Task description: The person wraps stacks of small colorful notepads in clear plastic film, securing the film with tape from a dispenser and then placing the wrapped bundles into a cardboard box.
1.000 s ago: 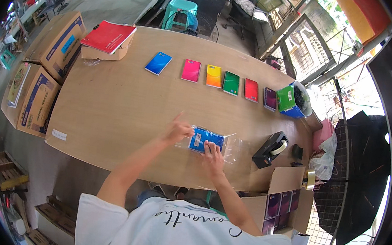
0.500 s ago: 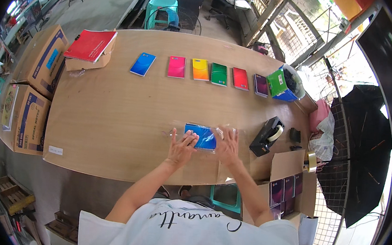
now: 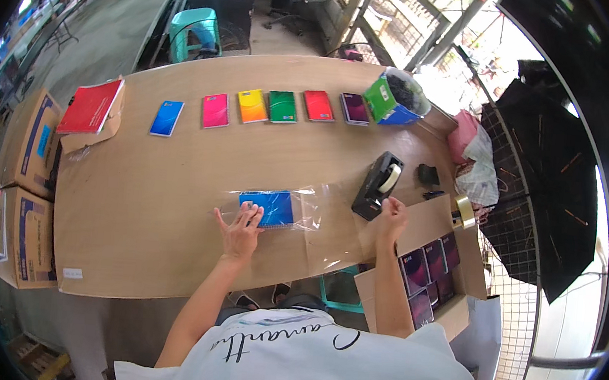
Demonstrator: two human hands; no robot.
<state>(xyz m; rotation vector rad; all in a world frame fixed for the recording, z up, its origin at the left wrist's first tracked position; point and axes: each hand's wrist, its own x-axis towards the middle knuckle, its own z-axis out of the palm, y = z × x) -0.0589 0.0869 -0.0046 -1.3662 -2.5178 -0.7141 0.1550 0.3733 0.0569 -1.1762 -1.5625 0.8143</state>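
A blue notebook [image 3: 268, 208] lies inside a clear plastic sleeve [image 3: 312, 206] near the front edge of the wooden table [image 3: 175, 179]. My left hand [image 3: 241, 230] rests flat with fingers spread on the notebook's near edge. My right hand [image 3: 391, 215] is off to the right, fingers curled beside the base of a black tape dispenser [image 3: 379, 185] with a white roll. Whether it pinches a strip of tape is too small to tell.
A row of coloured notebooks [image 3: 253, 105] lines the far side, ending at a green and blue box [image 3: 392, 101]. A red book [image 3: 91, 105] sits on a carton far left. An open box of purple notebooks [image 3: 427, 273] stands at my right; a tape roll [image 3: 465, 210] lies nearby.
My right hand has left the wrapped blue notebook and moved right to the tape dispenser. My left hand stays pressed on the notebook.
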